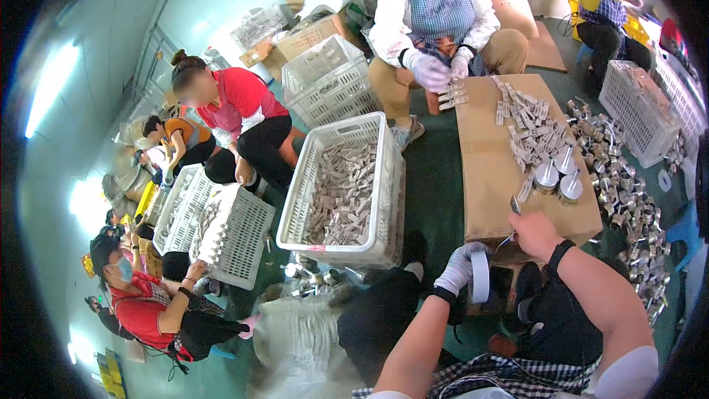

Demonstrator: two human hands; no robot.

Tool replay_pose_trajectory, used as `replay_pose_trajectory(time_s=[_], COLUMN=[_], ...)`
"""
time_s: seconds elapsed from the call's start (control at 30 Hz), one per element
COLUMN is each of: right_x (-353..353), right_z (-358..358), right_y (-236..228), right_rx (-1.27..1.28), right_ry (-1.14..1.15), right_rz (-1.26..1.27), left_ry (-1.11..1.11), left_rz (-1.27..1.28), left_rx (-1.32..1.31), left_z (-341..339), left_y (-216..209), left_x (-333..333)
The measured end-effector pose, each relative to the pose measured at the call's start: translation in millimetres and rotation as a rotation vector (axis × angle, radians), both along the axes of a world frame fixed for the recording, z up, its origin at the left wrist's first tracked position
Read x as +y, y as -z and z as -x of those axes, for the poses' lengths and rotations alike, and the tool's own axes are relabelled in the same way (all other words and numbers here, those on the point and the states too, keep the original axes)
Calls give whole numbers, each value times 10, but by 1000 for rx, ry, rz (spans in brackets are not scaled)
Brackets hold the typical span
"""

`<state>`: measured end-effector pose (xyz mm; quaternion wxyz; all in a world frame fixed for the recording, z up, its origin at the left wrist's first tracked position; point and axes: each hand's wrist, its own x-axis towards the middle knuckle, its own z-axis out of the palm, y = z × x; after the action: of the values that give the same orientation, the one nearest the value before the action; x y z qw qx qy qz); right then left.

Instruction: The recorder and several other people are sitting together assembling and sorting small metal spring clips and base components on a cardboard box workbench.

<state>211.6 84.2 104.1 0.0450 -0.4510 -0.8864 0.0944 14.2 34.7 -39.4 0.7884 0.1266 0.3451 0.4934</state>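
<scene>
My left hand (458,269), in a white glove, is closed on a roll of white tape (480,278) at the near edge of a cardboard box (491,177). My bare right hand (536,235) grips a small, narrow metal piece (515,205) above the box's near edge. Its exact kind I cannot make out. Just beyond that hand stand several round metal parts (547,174) with white discs and thin stems on top. Farther back on the box lies a pile of flat, pale, narrow pieces (528,125).
A white plastic crate (295,233) full of narrow pieces stands left of the box. Many shiny metal parts (628,192) are heaped at its right. Across the box a gloved co-worker's hand (430,72) handles pieces. Other people sit by crates (244,251) at the left.
</scene>
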Motion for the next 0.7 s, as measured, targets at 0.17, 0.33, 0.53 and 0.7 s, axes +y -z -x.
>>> replay_pose_trajectory(time_s=[0.17,0.33,0.53,0.7], right_x=[2,49,11,9], right_z=[11,-76,6,-20], right_y=[14,148,9,40], right_rx=[32,99,24,55], right_ry=[-2,-24,-4,-22], right_rz=[11,-17,-3,-49], left_ry=[-27,-37,-25,-34], left_rz=[19,-50,-11,32], left_rx=[-68,40,31,-34], left_z=[18,-33,-14,-13], left_y=[51,-57,-98,-52], left_x=[-16,-6,-29,0])
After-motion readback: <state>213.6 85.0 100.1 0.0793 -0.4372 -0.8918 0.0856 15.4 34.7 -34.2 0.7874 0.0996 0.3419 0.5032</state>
